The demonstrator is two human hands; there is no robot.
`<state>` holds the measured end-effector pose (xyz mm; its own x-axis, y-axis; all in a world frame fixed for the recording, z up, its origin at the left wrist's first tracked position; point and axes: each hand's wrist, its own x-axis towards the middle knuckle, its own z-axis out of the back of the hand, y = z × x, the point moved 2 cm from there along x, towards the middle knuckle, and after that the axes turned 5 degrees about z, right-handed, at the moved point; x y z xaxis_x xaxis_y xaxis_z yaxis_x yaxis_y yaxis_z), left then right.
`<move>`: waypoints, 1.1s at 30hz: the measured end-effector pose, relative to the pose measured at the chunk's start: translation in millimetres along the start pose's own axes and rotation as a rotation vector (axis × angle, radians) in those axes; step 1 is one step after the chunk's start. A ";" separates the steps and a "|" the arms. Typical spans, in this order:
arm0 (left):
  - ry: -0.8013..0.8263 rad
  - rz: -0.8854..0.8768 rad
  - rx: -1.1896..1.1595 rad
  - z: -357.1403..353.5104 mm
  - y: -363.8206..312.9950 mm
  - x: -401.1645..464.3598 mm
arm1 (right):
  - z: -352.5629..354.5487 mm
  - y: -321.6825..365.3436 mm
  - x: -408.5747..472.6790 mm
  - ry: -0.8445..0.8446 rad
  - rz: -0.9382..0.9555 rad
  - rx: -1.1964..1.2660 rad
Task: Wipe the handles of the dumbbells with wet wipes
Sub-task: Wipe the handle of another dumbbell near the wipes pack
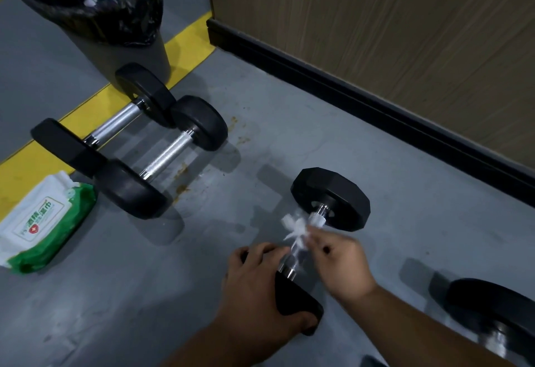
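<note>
A person's left hand point(254, 280) curls over the near black head of a dumbbell point(330, 201) lying on the grey floor point(289, 135) at lower centre of the frame, gripping it, while the right hand point(341, 262) pinches a crumpled white wet wipe point(295, 229) against the chrome handle point(292, 253). The wipe and fingers are motion-blurred. Two more dumbbells point(162, 149) lie side by side at centre left, partly on a yellow floor stripe point(188, 48). A green-and-white pack of wet wipes point(40, 222) sits at the left edge. A bin point(115, 48) lined with a black bag stands upper left, white wipes inside. Another dumbbell point(492, 314) shows at lower right
</note>
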<state>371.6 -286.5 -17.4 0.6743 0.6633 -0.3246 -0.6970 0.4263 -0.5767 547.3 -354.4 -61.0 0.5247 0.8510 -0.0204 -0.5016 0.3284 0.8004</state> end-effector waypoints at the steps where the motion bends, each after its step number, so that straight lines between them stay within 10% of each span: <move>1: -0.007 -0.004 -0.012 -1.0 0.4 0.1 | -4.5 2.6 -10.4 0.062 0.142 -0.082; 5: -0.016 -0.011 -0.007 -1.4 0.9 1.6 | -2.4 10.3 6.4 0.078 0.483 -0.218; 9: 0.012 0.021 0.020 2.1 -2.0 -0.5 | 5.2 4.7 39.1 -0.206 0.106 -0.196; 15: 0.029 0.025 0.019 2.6 -3.4 -0.3 | -6.4 9.4 5.5 0.059 0.205 -0.136; 20: 0.026 0.029 0.025 1.1 -2.1 -0.7 | 3.3 -5.2 32.9 -0.181 -0.001 -0.097; 26: -0.006 0.010 0.015 -1.0 -2.7 1.3 | -5.3 -0.6 -0.4 0.010 0.212 -0.154; 29: -0.010 0.008 0.032 -3.0 -1.0 1.4 | 11.8 -5.4 23.3 -0.177 -0.048 -0.064; 33: 0.010 0.004 0.019 -1.8 -1.2 2.1 | -7.0 5.8 1.8 0.010 -0.150 0.141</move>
<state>374.4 -286.7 -18.8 0.6735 0.6590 -0.3348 -0.7045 0.4351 -0.5607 540.5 -348.0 -60.5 0.5796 0.8008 -0.1511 -0.3163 0.3920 0.8639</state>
